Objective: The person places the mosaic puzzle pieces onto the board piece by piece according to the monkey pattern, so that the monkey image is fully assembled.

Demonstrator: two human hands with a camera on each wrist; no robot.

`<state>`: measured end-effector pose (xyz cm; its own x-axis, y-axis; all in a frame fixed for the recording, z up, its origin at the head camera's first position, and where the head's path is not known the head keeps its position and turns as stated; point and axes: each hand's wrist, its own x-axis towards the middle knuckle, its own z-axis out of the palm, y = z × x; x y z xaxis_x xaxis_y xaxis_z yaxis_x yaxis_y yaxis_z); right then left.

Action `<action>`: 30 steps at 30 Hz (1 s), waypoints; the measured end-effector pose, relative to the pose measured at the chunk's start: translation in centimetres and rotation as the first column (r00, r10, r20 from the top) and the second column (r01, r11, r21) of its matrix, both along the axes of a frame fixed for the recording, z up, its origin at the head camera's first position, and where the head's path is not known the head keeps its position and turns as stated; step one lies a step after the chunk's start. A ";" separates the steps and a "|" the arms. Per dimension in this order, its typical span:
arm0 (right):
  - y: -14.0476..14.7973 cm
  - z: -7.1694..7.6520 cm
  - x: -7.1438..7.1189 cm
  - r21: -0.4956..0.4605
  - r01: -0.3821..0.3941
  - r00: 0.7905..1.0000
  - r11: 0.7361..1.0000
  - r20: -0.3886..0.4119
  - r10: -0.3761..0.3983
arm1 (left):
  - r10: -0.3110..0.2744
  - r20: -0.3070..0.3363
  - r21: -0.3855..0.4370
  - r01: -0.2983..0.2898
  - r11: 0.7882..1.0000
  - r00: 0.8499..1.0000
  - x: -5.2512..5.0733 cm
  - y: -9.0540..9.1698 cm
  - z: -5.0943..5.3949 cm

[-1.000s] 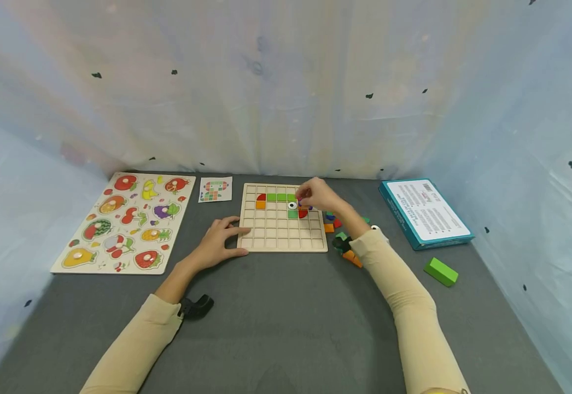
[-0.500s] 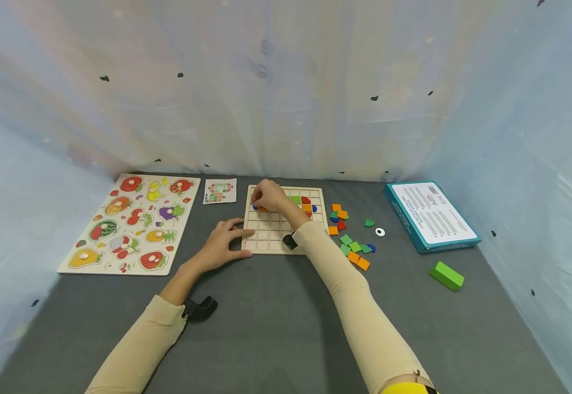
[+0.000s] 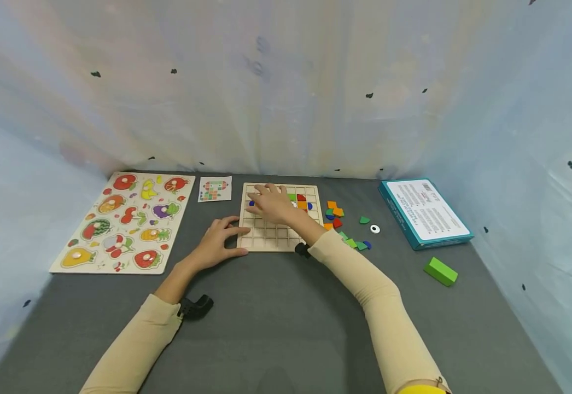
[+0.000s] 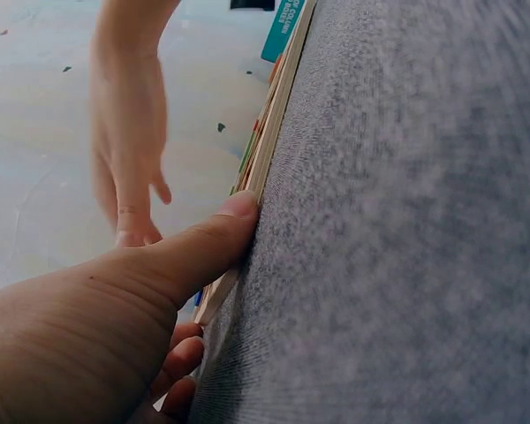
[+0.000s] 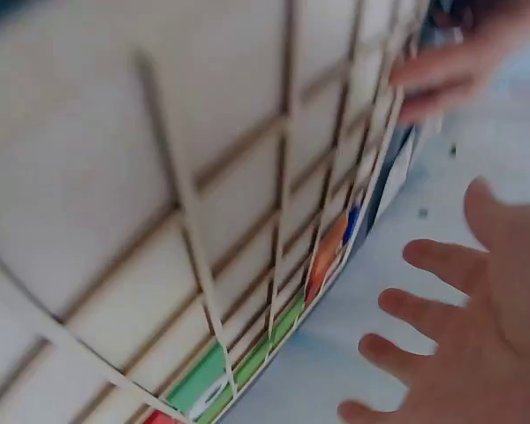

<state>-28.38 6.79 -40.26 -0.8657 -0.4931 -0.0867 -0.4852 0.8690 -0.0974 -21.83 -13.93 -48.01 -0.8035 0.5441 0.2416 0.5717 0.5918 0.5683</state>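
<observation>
Your right grip has just spread wide, empty; the blue piece left of it looks seated. Your left grip holds the board.

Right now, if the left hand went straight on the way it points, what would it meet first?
The left hand would likely meet the wooden grid board first; its thumb appears to touch the board's edge.

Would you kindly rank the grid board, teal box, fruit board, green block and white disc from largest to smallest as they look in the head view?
1. Fruit board
2. Grid board, judged by its outline, as the right hand covers part of it
3. Teal box
4. Green block
5. White disc
</observation>
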 end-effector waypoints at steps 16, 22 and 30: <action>1.3 -1.4 0.6 0.136 -0.133 0.988 0.982 0.090 0.122 | 0.006 0.015 -0.009 -0.005 1.000 1.000 0.0 0.0 0.8; 2.5 -0.4 0.7 0.026 -0.126 0.989 0.992 0.076 0.124 | 0.002 0.026 -0.012 -0.002 1.000 1.000 0.1 0.1 0.8; 11.6 0.3 3.3 -0.265 0.040 0.999 0.963 0.037 -0.031 | -0.001 0.029 0.001 0.001 1.000 1.000 0.0 0.2 0.5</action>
<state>-25.04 18.43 -39.93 -0.8818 -0.4715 0.0149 -0.4475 0.8262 -0.3422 -21.78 -13.72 -47.53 -0.8098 0.5445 0.2186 0.5552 0.5908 0.5854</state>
